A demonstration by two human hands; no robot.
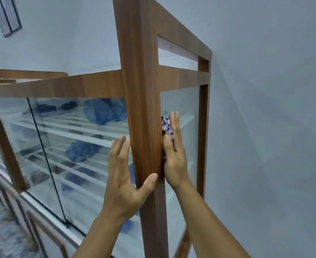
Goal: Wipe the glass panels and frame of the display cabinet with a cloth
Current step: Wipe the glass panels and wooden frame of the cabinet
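A wood-framed display cabinet stands before me, its corner post (144, 108) running top to bottom. My left hand (125, 175) lies with straight fingers on the front glass panel (60, 146), thumb hooked across the post. My right hand (174, 151) presses a blue-and-white patterned cloth (166, 125) flat against the side glass panel (183, 101), right next to the post. The cloth shows above and under the fingers; most of it is hidden by the hand.
A pale blue wall (265, 127) runs close along the cabinet's right side. Inside are white shelves (82, 138) with several blue bundles (103, 110). A black seam (43, 149) splits the front glass. Patterned floor (1, 226) lies lower left.
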